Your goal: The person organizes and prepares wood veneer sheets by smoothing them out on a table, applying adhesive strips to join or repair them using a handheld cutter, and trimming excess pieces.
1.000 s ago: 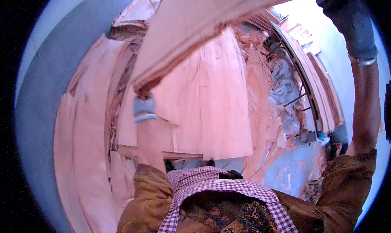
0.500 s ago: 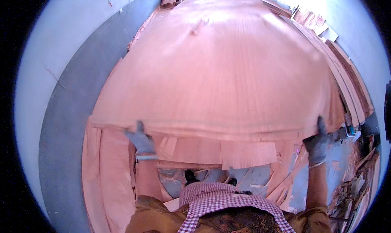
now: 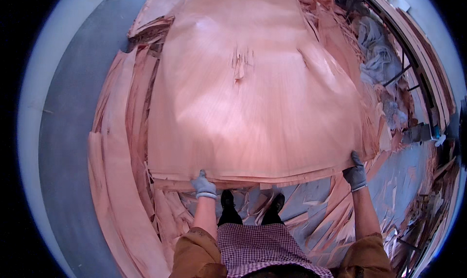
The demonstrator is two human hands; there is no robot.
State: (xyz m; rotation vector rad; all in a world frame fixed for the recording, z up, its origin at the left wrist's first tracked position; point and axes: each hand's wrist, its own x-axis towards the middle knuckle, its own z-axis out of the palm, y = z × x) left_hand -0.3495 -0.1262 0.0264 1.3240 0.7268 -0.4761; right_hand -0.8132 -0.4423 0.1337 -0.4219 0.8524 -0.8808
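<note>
A wide, thin sheet of reddish wood veneer [image 3: 253, 117] stretches away in front of me, with a small torn patch of splinters near its middle. Several sheet edges show along its near side. My left hand [image 3: 204, 185], in a grey glove, grips that near edge left of centre, thumb on top and fingers hidden beneath. At the near right corner my right hand [image 3: 356, 173], in a darker glove, holds the edge the same way. Both arms reach forward, spread apart.
Long veneer strips [image 3: 114, 180] lie along the left by a grey wall band [image 3: 68, 132]. Veneer scraps [image 3: 335, 215] litter the floor around my shoes [image 3: 227, 199]. To the right stand a dark metal rail [image 3: 413, 59] and crumpled whitish sheeting [image 3: 374, 47].
The veneer sheet has come down lower and flatter, uncovering scraps and the rail on the right. Both hands keep hold of its edge; the left has shifted right, the right one slightly left.
</note>
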